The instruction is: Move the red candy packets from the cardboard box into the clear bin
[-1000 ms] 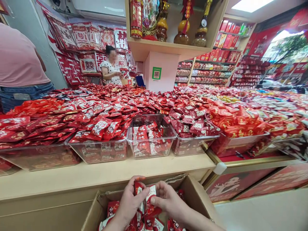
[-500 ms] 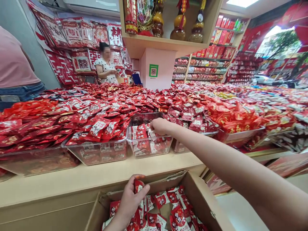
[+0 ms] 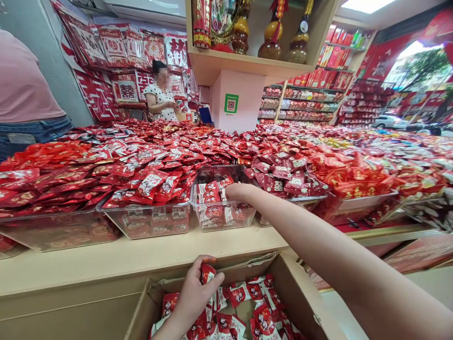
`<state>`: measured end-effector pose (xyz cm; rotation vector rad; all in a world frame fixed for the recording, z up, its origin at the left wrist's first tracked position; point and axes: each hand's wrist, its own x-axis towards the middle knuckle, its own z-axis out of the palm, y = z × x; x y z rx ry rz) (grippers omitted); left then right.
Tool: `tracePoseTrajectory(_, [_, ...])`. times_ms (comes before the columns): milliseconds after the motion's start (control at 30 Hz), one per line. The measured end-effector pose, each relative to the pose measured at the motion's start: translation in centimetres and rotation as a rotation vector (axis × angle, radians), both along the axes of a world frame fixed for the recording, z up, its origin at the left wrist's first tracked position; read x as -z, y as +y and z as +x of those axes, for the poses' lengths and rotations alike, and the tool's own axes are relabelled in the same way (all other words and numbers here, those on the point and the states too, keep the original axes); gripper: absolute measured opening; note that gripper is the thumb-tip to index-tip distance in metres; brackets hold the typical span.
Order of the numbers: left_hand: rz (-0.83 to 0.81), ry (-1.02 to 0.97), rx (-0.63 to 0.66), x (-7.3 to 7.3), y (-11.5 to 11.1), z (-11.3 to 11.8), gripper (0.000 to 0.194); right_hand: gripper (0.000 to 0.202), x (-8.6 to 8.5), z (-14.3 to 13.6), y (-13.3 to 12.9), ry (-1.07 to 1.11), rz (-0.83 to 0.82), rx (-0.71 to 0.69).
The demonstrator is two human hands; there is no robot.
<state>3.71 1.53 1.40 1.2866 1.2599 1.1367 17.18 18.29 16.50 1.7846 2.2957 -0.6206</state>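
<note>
Far to the left of both hands, a person in a pink top and blue jeans (image 3: 24, 94) stands at the edge of the display. Nearer, beyond the left hand, two clear plastic bins heaped with shiny red sweet packets (image 3: 148, 208) sit on the pale beige tabletop (image 3: 106, 259).

The left hand (image 3: 196, 295) is low, over an open brown cardboard box (image 3: 141, 311) that stands just in front of the tabletop. Its fingers are curled closed around a bunch of small red-and-white sweet packets (image 3: 207, 274), held upright above the loose packets of the same kind lying in the box to the hand's right.

Far beyond the left hand, at the back of the shop, a second person in a white spotted top (image 3: 161, 101) stands before a wall hung with red paper decorations.

The right hand (image 3: 239, 191) is stretched forward, well apart from the left, its arm crossing above the right corner of the box. It sits inside a half-filled clear plastic bin (image 3: 226, 217) of red-and-white packets, fingers bent down among them; I cannot tell whether it grips any.

To the right of that hand lie further bins of dark red and bright red packets (image 3: 290, 174), and behind them a pink pillar with a green QR sign (image 3: 230, 103).
</note>
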Motion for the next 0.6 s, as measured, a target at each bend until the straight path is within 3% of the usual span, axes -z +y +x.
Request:
tracePoseTrajectory(167, [0.03, 0.04, -0.001, 0.2, 0.1, -0.1, 0.027, 0.016, 0.2, 0.4, -0.2, -0.018, -0.08, -0.028])
tracePoseTrajectory(367, [0.021, 0.037, 0.011, 0.3, 0.0, -0.1, 0.027, 0.025, -0.9, 0.3, -1.1, 0.006, 0.048, -0.051])
tracePoseTrajectory(600, [0.023, 0.014, -0.024, -0.1, 0.0, 0.0, 0.028, 0.02, -1.0, 0.1, -1.9, 0.033, 0.059, -0.044])
